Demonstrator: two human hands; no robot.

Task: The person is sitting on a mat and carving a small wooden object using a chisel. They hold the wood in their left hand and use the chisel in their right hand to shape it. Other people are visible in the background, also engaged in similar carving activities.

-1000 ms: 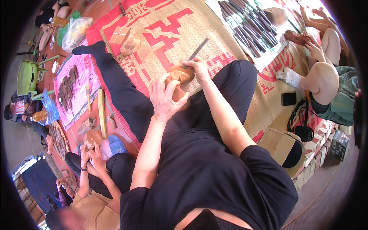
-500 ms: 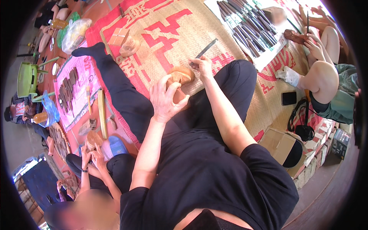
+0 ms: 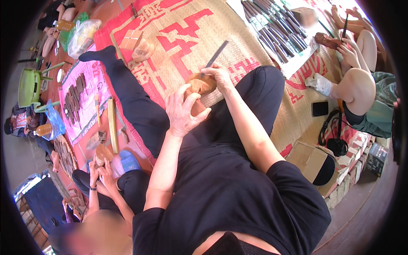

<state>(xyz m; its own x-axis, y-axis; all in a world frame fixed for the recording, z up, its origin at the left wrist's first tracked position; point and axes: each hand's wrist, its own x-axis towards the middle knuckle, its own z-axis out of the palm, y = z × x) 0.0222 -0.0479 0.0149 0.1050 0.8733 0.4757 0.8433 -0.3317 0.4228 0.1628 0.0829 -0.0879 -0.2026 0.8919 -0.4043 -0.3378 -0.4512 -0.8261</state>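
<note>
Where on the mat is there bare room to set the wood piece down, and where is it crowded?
Bare mat lies ahead of the hands, between the small blocks and the row of chisels. Another strip runs right of the knee, toward the phone. The pink cloth on the left is crowded with tools.

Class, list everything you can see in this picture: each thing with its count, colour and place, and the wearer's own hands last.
Wooden piece: one, brown, on the lap, held.
Chisel: one, dark, on the wooden piece.
Woven mat: one, tan and red, under the legs.
Row of tools: many, dark, top right.
Pink cloth: one, with dark tools, left.
Phone: one, black, right.
Left hand: steadies the wooden piece.
Right hand: grips the chisel.
</note>
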